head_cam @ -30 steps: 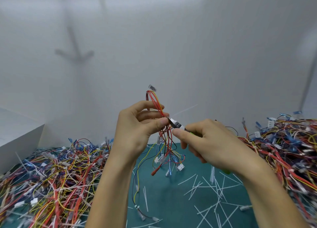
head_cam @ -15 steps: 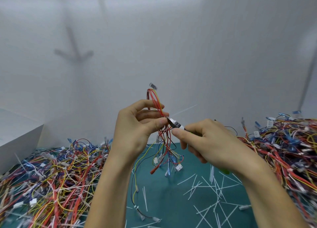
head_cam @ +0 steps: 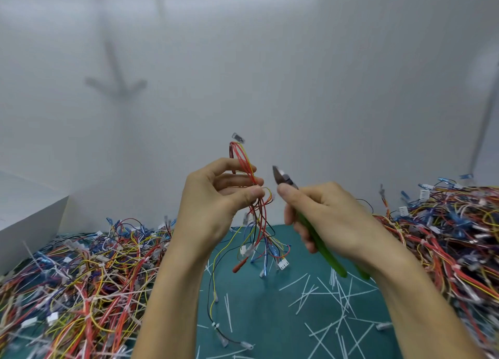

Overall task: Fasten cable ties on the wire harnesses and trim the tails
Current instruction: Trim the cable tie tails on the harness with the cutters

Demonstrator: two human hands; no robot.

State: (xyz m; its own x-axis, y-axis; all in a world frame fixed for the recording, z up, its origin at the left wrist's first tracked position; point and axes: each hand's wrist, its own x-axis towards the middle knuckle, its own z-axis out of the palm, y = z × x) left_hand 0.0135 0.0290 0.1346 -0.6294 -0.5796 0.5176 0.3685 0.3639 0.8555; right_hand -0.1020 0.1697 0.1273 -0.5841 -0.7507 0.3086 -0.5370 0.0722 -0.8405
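**Harness held up, cutters just off the pinch**

Left hand (head_cam: pixel 216 196) pinches the harness (head_cam: pixel 260 223) between thumb and fingers at about mid-length. It is held at centre frame, well off the surface (head_cam: pixel 256 318). A loop of red and yellow wire stands above the hand toward 12. The connector ends hang toward 6, not resting on the surface. Likely reason: lifted like this, the bundle keeps free of the loose wire below, and the tie spot sits exposed at the thumb tip.

Right hand (head_cam: pixel 332 215) is curled round the green handles of the cutters (head_cam: pixel 282 176). The nose points toward 11, just beside the pinch at its 3 o'clock, not touching the wires. Blades parted or closed: cannot tell. A small pale nub by the pinch may be the tie head, but it is too small to be sure. No long tail shows there, so this trim looks done.

Cut tails (head_cam: pixel 337 291) litter the surface at 5, roughly below the cutters. Left pile (head_cam: pixel 81 277) is at 8, right pile (head_cam: pixel 445 223) at 3. Which one is finished work, cannot tell.
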